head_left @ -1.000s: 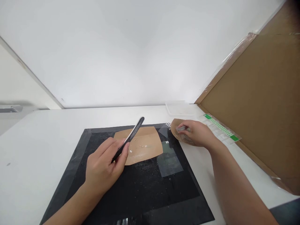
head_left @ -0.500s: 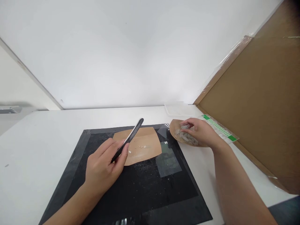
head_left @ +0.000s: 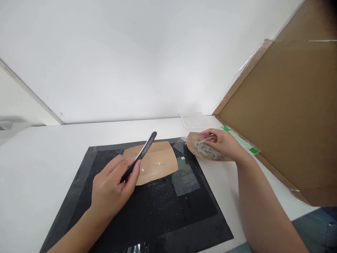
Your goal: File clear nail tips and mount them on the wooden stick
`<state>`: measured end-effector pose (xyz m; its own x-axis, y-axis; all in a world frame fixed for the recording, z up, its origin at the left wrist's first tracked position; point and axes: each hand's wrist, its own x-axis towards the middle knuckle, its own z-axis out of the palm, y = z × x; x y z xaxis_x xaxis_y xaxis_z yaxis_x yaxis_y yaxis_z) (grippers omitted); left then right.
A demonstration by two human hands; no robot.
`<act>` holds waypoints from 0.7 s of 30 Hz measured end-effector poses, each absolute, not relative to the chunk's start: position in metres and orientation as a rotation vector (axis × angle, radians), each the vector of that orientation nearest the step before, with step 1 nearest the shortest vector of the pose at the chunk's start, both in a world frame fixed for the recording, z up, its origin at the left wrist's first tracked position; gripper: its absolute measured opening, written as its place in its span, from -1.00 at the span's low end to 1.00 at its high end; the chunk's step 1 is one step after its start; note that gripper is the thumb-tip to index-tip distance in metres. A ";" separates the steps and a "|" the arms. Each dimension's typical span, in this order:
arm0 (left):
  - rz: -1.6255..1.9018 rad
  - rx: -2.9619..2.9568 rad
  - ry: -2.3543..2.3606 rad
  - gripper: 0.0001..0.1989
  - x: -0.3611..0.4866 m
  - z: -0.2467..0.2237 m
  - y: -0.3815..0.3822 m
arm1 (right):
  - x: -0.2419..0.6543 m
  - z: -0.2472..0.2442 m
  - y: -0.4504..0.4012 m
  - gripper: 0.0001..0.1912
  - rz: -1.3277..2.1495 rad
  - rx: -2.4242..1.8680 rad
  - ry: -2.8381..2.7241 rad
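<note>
My left hand (head_left: 114, 184) is closed around a slim, slightly curved black strip with a white edge (head_left: 144, 149), whose kind I cannot make out. It is held tilted above a brown paper sheet (head_left: 165, 154) with a few small white bits on it. Over at the right, my right hand (head_left: 219, 142) pinches a small translucent piece (head_left: 204, 140). That hand is just above a heap of similar translucent pieces (head_left: 207, 151) on another brown paper sheet (head_left: 191, 140), partly covered by the hand.
A black mat (head_left: 158, 218) lies on the white table (head_left: 26, 175). On the mat are a clear film square (head_left: 186, 182) and small white pads (head_left: 183, 158). Behind stands a translucent tray (head_left: 195, 121). A green-and-white card (head_left: 242, 140) lies beside a cardboard wall (head_left: 284, 112) at right.
My right fingers now hold a translucent piece more plainly, drawn up slightly from the heap. My left hand keeps its grip on the black strip. The whole view has shifted a little.
</note>
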<state>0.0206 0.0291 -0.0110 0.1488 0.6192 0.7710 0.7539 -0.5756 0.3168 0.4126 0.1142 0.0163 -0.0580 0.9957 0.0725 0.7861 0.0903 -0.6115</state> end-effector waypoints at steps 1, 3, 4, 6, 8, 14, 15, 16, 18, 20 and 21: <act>-1.404 -2.271 -1.370 -0.93 0.021 -0.011 0.029 | 0.413 0.016 0.114 -0.70 0.590 -1.749 -1.884; -1.403 -2.276 -1.375 -0.93 0.021 -0.011 0.030 | 0.414 0.017 0.115 -0.70 0.607 -1.756 -1.871; -1.402 -2.279 -1.378 -0.93 0.021 -0.011 0.030 | 0.414 0.017 0.115 -0.70 0.610 -1.761 -1.870; -1.403 -2.281 -1.378 -0.93 0.021 -0.011 0.030 | 0.413 0.018 0.115 -0.70 0.595 -1.778 -1.873; -1.401 -2.286 -1.379 -0.92 0.021 -0.010 0.030 | 0.411 0.019 0.114 -0.71 0.580 -1.788 -1.880; -1.403 -2.291 -1.373 -0.92 0.020 -0.010 0.029 | 0.409 0.019 0.114 -0.71 0.506 -1.772 -1.955; -1.397 -2.291 -1.373 -0.93 0.020 -0.010 0.028 | 0.409 0.019 0.115 -0.71 0.485 -1.766 -1.968; -1.391 -2.292 -1.372 -0.93 0.020 -0.010 0.028 | 0.409 0.018 0.115 -0.70 0.472 -1.755 -1.980; -1.391 -2.293 -1.368 -0.93 0.020 -0.010 0.028 | 0.409 0.017 0.116 -0.69 0.462 -1.722 -2.003; -1.403 -2.297 -1.367 -0.93 0.020 -0.010 0.028 | 0.409 0.016 0.116 -0.68 0.452 -1.696 -2.032; -1.406 -2.298 -1.369 -0.93 0.021 -0.010 0.028 | 0.409 0.015 0.116 -0.68 0.451 -1.692 -2.045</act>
<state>0.0206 0.0285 -0.0098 0.1595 0.6310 0.7592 0.7421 -0.5839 0.3293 0.4085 0.1158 0.0153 -0.1500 0.9801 0.1301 0.8346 0.1961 -0.5148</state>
